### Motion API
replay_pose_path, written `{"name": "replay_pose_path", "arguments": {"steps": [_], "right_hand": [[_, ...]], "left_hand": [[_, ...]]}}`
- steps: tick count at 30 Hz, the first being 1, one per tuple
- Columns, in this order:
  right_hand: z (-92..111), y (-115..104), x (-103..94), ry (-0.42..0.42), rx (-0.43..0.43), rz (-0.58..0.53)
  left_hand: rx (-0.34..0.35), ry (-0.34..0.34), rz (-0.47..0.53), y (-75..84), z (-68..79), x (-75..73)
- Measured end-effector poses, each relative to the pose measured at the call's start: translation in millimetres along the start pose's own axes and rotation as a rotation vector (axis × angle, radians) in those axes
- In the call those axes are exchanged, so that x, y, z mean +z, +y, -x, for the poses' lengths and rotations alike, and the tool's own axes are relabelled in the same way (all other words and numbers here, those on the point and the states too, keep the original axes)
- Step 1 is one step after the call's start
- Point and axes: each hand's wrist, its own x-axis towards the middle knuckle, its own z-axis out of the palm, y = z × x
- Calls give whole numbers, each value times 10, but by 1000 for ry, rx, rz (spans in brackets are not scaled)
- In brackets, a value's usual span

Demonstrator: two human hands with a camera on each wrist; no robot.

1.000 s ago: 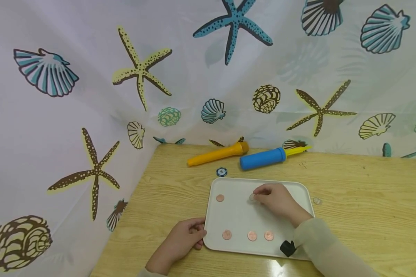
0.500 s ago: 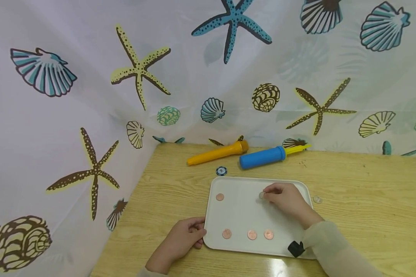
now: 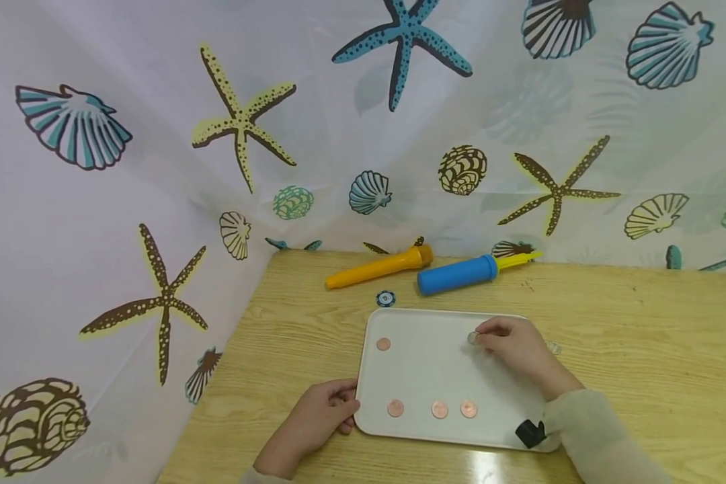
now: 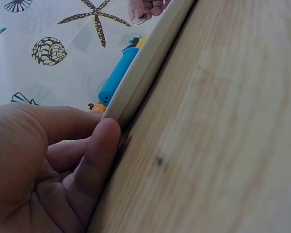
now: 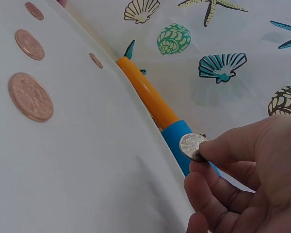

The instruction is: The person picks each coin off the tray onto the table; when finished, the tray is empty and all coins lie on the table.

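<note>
Between thumb and fingertips, my right hand pinches a silver coin over the right part of a white tray. The right wrist view shows the coin's face tilted toward the camera. My left hand grips the tray's front left corner, its thumb against the outer rim. Several copper coins lie on the tray: one copper coin at the back left, and a front row with a left coin, a middle coin and a right coin.
Behind the tray lie an orange microphone-shaped tube, a blue hand pump with a yellow nozzle, and a blue poker chip. Another silver coin is on the wooden table, right of the tray. A patterned curtain hangs behind.
My right hand has moved right across the tray, carrying the silver coin from near the middle. My left hand stays at the corner, and the copper coins lie where they were.
</note>
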Motion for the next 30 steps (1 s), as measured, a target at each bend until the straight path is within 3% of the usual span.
{"name": "replay_pose_path", "arguments": {"steps": [21, 30], "right_hand": [[135, 129, -295, 37, 132, -110], [198, 247, -511, 66, 131, -104]], "left_hand": [[-12, -2, 1, -41, -21, 2], [-9, 0, -8, -26, -27, 1]]}}
